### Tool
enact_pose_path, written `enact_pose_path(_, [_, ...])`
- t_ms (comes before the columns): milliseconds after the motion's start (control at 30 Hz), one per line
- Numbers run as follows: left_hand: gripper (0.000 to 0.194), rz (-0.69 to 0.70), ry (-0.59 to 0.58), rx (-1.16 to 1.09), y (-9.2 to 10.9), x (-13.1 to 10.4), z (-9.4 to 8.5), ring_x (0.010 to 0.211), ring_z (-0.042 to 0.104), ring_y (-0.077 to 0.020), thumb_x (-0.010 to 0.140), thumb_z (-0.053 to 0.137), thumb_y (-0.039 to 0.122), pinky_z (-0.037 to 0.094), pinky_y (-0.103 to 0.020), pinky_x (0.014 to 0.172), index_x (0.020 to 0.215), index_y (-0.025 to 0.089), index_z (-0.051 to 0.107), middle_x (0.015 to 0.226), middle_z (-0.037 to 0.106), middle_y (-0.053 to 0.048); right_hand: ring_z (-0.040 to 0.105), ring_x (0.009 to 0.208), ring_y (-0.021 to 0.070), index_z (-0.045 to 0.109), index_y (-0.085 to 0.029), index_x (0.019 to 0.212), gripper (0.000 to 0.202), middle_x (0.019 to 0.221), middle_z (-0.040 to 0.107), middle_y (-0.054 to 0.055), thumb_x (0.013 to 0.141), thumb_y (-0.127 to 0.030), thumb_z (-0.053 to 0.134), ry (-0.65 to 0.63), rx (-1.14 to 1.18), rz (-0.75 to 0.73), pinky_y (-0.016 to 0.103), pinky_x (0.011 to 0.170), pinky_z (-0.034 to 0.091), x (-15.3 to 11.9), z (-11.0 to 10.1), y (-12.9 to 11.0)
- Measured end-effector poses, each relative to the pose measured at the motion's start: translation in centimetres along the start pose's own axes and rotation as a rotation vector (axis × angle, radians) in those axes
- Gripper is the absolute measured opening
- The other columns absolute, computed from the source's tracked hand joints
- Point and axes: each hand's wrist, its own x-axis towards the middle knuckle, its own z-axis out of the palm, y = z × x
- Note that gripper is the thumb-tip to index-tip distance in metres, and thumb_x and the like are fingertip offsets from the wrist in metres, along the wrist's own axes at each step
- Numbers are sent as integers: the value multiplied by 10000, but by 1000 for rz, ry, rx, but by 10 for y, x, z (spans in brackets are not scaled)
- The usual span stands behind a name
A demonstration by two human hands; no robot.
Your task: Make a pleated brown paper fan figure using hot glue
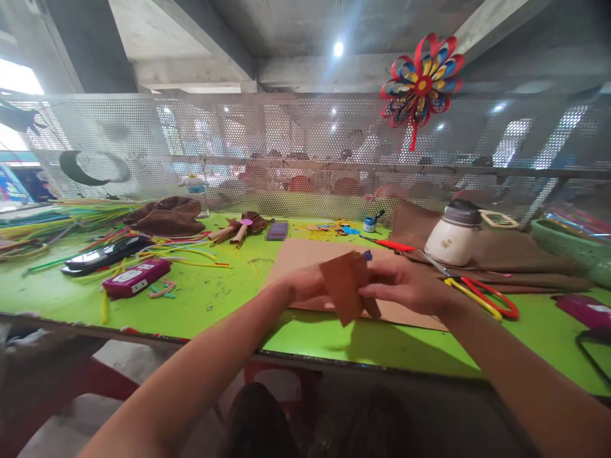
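Over the front of the table, a folded piece of brown paper or felt (342, 289) is held up between my two hands. My left hand (308, 286) grips it from behind, with most of its fingers hidden by the piece. My right hand (408, 287) closes its thumb and fingers on the right side of the piece, beside a small dark blue thing (367, 255) that I cannot make out. Beneath both hands a flat light-brown sheet (292, 261) lies on the green table (229, 318).
Right of my hands lie scissors (487, 299), a red-handled tool (394, 245), folded brown cloth (515, 248) and a cream bottle (451, 238). Toward the left are a purple box (136, 278), a black device (105, 256) and pipe cleaners (191, 256). A perforated screen (286, 140) stands behind.
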Motion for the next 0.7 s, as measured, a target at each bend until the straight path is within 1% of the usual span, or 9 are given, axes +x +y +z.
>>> enact_pose_path(67, [267,21,250,-42,-3,2,-14,764,578,-138,751,632,358,446,-271,680,930,162,658,877,654,-53,543,726,158,660,-178,865,259,802,623,38,827,-401,536,19,-56,64,269,647,425,4,-3,14])
enact_pose_path(100, [273,36,349,-61,-3,3,-20,754,572,-123,759,625,365,441,-260,683,929,154,656,874,651,-54,527,691,151,661,-171,843,280,772,618,35,828,-416,525,32,-102,100,261,611,409,6,-3,22])
enact_pose_path(133, [291,51,403,-78,-2,3,-24,760,572,-119,770,611,383,439,-260,695,934,145,650,874,649,-62,511,662,145,663,-167,823,298,747,613,33,827,-427,518,53,-153,134,256,584,391,7,-3,31])
enact_pose_path(167, [315,70,432,-67,-1,3,-26,766,573,-120,780,594,406,439,-264,705,934,136,647,874,648,-72,500,647,143,668,-164,810,310,731,611,32,822,-434,517,78,-197,161,256,571,379,8,-2,39])
enact_pose_path(233, [360,95,416,62,4,3,-24,787,576,-134,795,560,445,438,-278,722,925,122,649,874,650,-88,498,655,149,681,-162,805,324,734,621,35,805,-447,527,99,-237,189,259,576,377,10,0,52])
enact_pose_path(367, [367,85,248,556,12,4,-10,803,570,-157,807,529,454,420,-263,704,921,139,679,871,673,-68,528,744,178,703,-175,869,350,831,658,39,777,-472,543,60,-155,182,267,644,410,14,2,63])
enact_pose_path(433, [346,89,197,702,13,5,-6,775,568,-155,809,525,432,408,-247,667,926,149,686,858,681,-52,530,757,179,702,-176,907,364,852,659,34,778,-475,538,50,-134,192,268,664,411,15,2,64])
enact_pose_path(533, [313,95,190,765,11,5,-8,744,565,-150,810,521,392,401,-236,650,904,145,690,825,681,-43,512,714,159,695,-165,928,379,822,642,27,800,-472,513,31,-133,213,258,637,392,15,2,63])
enact_pose_path(700, [291,88,170,741,11,4,-12,697,549,-137,794,535,380,393,-231,637,872,145,688,766,666,-31,477,652,133,694,-160,900,383,752,613,13,800,-482,514,40,-121,230,245,579,348,12,2,63])
